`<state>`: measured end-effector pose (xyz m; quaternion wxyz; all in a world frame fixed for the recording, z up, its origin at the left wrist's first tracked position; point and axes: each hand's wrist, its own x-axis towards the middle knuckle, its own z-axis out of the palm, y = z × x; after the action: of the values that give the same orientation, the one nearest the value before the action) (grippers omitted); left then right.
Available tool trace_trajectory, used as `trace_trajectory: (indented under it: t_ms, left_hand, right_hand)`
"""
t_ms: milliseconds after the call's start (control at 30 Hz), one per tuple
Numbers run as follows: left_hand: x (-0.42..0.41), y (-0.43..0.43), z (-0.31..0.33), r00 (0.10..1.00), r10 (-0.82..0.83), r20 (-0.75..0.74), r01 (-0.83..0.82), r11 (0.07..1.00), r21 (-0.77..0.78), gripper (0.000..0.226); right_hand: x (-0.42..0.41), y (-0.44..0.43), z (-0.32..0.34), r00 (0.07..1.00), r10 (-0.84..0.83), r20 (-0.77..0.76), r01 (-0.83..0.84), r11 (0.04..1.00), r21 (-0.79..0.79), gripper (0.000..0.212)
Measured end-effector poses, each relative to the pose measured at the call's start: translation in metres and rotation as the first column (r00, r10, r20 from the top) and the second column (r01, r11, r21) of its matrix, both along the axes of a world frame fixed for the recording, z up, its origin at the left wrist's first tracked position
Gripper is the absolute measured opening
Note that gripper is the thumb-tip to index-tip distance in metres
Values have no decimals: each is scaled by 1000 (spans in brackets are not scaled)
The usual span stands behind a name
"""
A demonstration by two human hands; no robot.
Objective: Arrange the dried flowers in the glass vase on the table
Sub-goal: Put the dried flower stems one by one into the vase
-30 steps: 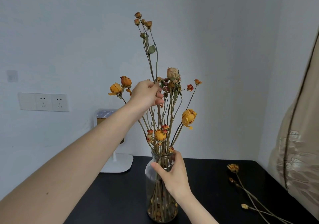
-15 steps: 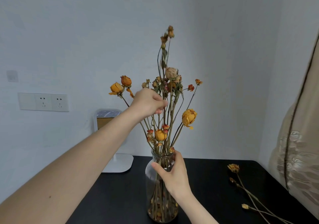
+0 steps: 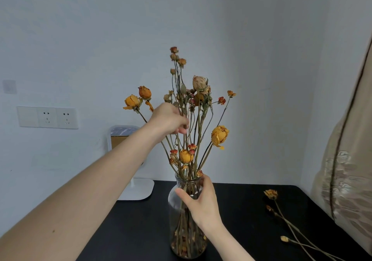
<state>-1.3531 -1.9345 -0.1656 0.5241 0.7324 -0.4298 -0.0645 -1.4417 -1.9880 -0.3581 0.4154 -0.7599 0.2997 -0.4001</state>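
You are gripping the neck of the clear glass vase point(image 3: 174, 200) with your right hand point(image 3: 201, 202), about midway between the left and right edges of the black tabletop point(image 3: 138, 230). Your left hand point(image 3: 169, 120) is pinching a tall thin stem of small brownish buds point(image 3: 174, 56) among the dried orange and yellow roses point(image 3: 219, 135) already standing in it; most of the job is looking done. A few loose dried stems point(image 3: 271, 194) are lying near the right edge, waiting their turn. A white stand point(image 3: 138, 190) is sitting at the back left corner; beige patterned fabric point(image 3: 346, 180) is hanging beside the right edge, crowding your reach.
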Motion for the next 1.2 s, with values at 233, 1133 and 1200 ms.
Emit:
trace_trajectory:
  t_ms: [233, 1133, 1200]
  left_hand:
    - [-1, -2, 2, 996, -12, -87, -7, 976, -218, 22]
    - [-4, 16, -10, 996, 63, -61, -73, 980, -185, 43]
    - [-9, 27, -15, 996, 57, -73, -69, 983, -168, 56]
  right_hand:
    - [0, -1, 0, 1000, -2, 2, 2, 1000, 3, 74]
    - [1, -2, -3, 1000, -7, 5, 7, 1000, -14, 73]
    - [1, -2, -3, 1000, -12, 6, 13, 1000, -16, 74]
